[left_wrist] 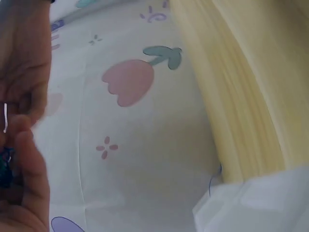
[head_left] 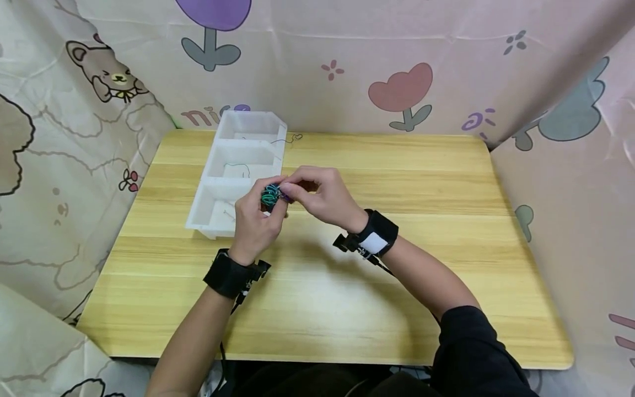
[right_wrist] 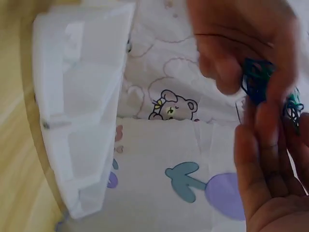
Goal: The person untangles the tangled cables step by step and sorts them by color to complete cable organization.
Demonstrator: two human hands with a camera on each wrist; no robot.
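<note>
A tangled bundle of thin wire-like loops [head_left: 270, 196] in green, teal and blue is held in my left hand [head_left: 258, 223], its fingers and thumb curled round it. My right hand [head_left: 324, 193] meets it from the right, thumb and forefinger pinching at the bundle's purplish edge. Both hands are raised beside the right side of a white three-compartment tray [head_left: 198, 204]. In the right wrist view the bundle [right_wrist: 256, 79] shows blue and green between the two hands. A short pale glint lies by the fingers in the left wrist view; its kind cannot be told.
One thin dark strand [head_left: 292, 138] hangs over the tray's right rim at the back. Another strand [head_left: 243, 164] lies in the middle compartment, and a faint one in the front compartment. The wooden table [head_left: 421, 264] stands against printed cloth walls.
</note>
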